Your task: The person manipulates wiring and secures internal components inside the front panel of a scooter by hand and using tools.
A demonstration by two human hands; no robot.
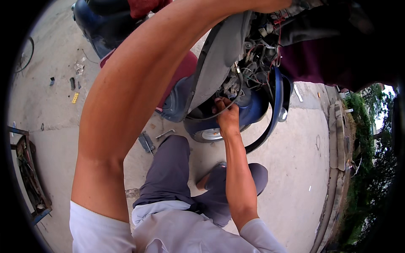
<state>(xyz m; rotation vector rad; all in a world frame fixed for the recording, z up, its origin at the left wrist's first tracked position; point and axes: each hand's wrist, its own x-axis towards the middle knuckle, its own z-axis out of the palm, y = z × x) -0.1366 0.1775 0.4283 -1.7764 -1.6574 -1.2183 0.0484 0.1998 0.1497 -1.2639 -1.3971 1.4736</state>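
A blue scooter stands in front of me with its front opened up, baring wiring and connectors (258,63). The large grey panel (219,59) stands away from the body, its inner face showing. My right hand (228,114) reaches in above the blue front fender (251,110), fingers curled and closed among the parts. A thin black cable (241,84) loops down across those fingers; what they grip is hidden. Stretched up and across, my left arm ends at the top edge, where my left hand (276,4) is partly cut off beside the upper wiring, its fingers out of sight.
A curved blue trim piece (276,111) bows out to the right. Near my knee lie a metal wrench (165,134) and a grey tool piece (146,142). Another dark scooter (99,27) stands far left. A metal frame (29,175) is at left, a kerb (333,168) at right.
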